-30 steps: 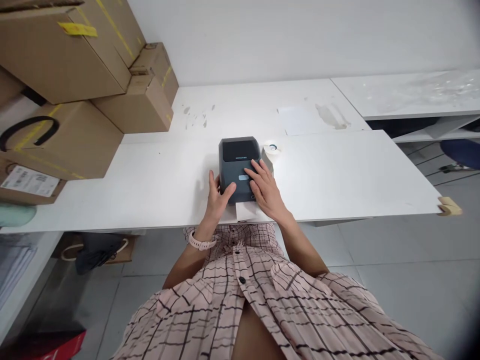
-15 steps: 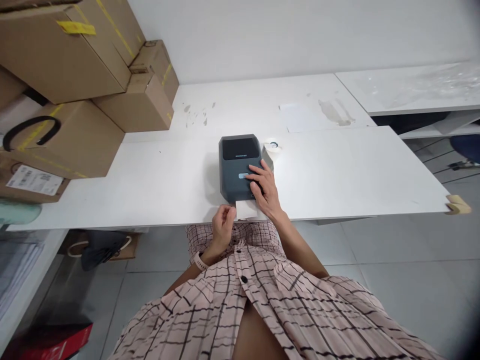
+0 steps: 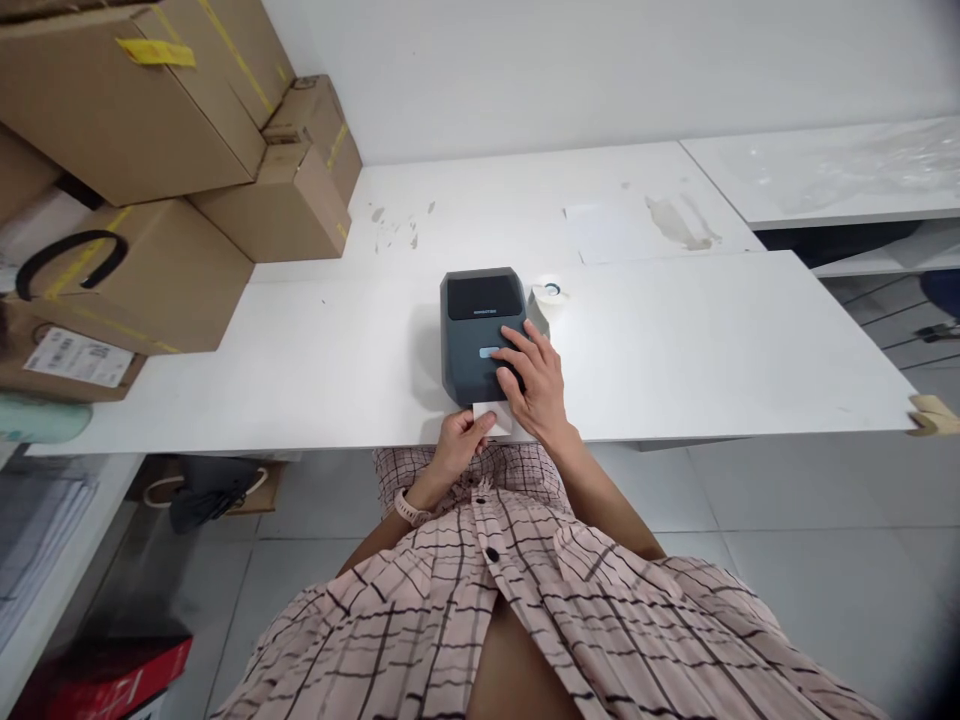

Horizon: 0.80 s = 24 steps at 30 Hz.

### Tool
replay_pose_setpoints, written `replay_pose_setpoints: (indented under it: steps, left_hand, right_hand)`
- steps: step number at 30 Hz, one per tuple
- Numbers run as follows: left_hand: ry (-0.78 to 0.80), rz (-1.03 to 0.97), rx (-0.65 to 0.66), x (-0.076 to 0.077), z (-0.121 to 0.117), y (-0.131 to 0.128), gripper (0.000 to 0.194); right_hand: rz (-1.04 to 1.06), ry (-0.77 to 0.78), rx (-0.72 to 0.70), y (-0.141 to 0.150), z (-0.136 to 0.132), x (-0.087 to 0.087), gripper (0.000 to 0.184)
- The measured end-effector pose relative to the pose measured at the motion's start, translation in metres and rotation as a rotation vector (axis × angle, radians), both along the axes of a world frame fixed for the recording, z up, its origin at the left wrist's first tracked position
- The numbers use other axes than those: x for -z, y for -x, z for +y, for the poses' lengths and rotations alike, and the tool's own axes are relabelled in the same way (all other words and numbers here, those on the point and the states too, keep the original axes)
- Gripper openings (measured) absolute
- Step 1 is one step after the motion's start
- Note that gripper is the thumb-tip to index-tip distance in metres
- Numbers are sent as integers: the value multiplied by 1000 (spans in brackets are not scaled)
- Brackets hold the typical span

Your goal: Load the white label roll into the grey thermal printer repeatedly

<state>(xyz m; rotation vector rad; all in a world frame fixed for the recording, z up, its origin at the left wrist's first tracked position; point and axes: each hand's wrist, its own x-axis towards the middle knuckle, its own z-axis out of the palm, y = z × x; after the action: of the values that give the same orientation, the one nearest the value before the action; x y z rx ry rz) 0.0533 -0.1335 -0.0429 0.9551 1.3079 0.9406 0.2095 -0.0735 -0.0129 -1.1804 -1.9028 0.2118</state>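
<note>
A dark grey-blue label printer [image 3: 469, 350] stands near the front edge of the white table, with a white paper label [image 3: 501, 415] sticking out of its front. My left hand [image 3: 461, 440] pinches the label between thumb and fingers just below the printer. Spread over the printer's right front part lies my right hand [image 3: 534, 380], its fingers apart and holding nothing; one fingertip is at the small light button [image 3: 489, 353]. Behind that hand, a roll of white labels [image 3: 551, 297] sits against the printer's right side.
Cardboard boxes [image 3: 277, 205] are stacked on the left of the white table [image 3: 697, 340]. A thin white sheet [image 3: 592, 233] lies farther back. Clear plastic wrap [image 3: 877, 160] covers part of the right-hand table. Tan padding [image 3: 932, 414] is on the front right corner.
My left hand has moved right and slightly up, its thumb now over the label. My right hand stays on the printer.
</note>
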Motion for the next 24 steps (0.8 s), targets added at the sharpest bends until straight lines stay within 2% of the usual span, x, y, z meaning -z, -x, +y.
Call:
replay_pose_setpoints:
  steps: [4, 10, 12, 14, 16, 17, 20, 22, 24]
  left_hand:
    - [-14, 28, -8, -2, 0, -1, 58]
    - [-112, 54, 86, -19, -15, 7, 51]
    - [-227, 84, 9, -23, -20, 17, 53]
    - [-349, 140, -164, -25, -20, 28, 53]
    - [-409, 192, -302, -27, -15, 37, 45]
    - [-415, 206, -321, -29, -12, 39, 42]
    - [-432, 202, -225, -33, 4, 40, 54]
    - [-477, 179, -165, -34, 18, 36, 60]
    - [-503, 152, -168, -33, 36, 33, 62]
  right_hand:
    - [-73, 23, 28, 1, 0, -5, 28]
    - [-25, 5, 13, 3, -1, -1, 30]
    - [46, 27, -7, 2, -6, 2, 34]
    - [148, 77, -13, 0, -14, 6, 40]
    - [250, 158, -5, -5, -23, 8, 52]
    - [293, 206, 0, -7, -27, 9, 58]
    - [393, 322, -4, -14, -32, 5, 68]
    - [462, 358, -33, -16, -29, -4, 70]
    - [536, 369, -77, -17, -20, -16, 72]
